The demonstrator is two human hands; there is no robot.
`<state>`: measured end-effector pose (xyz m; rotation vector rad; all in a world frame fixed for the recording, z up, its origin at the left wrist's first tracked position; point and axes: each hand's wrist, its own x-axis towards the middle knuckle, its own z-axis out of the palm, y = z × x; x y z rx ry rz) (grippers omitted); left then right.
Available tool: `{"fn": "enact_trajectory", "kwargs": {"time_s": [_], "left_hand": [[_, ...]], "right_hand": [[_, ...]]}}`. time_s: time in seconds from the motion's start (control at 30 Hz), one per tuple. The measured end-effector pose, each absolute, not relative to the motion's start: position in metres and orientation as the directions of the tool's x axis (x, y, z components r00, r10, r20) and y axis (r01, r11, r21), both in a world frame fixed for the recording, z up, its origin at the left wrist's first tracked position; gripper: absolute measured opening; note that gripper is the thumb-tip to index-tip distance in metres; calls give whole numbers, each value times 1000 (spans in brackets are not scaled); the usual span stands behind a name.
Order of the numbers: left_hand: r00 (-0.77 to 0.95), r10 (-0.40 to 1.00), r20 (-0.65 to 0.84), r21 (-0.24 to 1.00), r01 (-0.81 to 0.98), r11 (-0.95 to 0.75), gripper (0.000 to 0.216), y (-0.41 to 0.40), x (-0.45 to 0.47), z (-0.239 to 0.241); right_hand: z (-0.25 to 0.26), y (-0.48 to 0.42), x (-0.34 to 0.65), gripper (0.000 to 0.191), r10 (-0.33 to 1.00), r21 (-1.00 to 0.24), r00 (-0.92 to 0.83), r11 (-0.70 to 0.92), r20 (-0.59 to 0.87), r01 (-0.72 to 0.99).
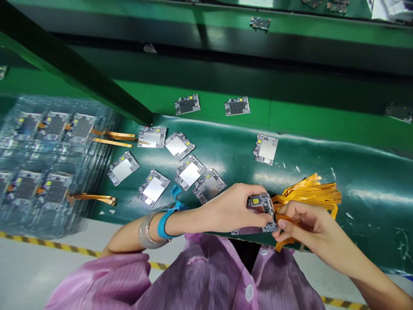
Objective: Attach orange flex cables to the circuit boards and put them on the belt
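Near the bench's front edge, my left hand (237, 206) is closed on a circuit board (260, 202) with a yellow square on it, thumb over its face. Part of another board (248, 231) shows beneath that hand. My right hand (301, 224) pinches an orange flat flex cable (285, 223) against the board's right edge; its tip is hidden by the fingers, so I cannot tell whether it is joined. Just beyond my right hand lies a bundle of orange flex cables (311, 191). Left of my left hand, a circuit board (209, 186) lies close by.
Several loose boards (190, 173) are spread over the green bench mat (364, 185). Stacked clear plastic trays (87, 172) at left hold boards with orange cables sticking out. A green post (97, 86) slants across the left. Two boards (237, 106) lie on the strip behind.
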<state>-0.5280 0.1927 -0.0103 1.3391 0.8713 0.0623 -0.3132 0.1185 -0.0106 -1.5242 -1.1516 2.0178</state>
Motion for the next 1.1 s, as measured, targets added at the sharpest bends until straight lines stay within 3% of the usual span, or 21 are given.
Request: {"fn": "enact_trajectory", "kwargs": {"time_s": [0.23,0.53,0.83,1.1], "left_hand": [[696,490,-525,849,467,247,12,190,-527,-9],[695,499,-519,855,440,276,15,190,-526,-11],[661,587,-467,863,486,140,45,196,-520,-26],[671,623,-402,900,414,135,34,201,-523,-22]], "right_hand": [[-11,120,-311,31,630,-750,-422,-620,-652,232],[-15,120,-313,34,664,-763,-397,-622,-634,178],[-22,122,-316,24,660,-775,-419,-590,-624,224],[-35,135,-317,21,762,-818,-312,-565,-567,105]]}}
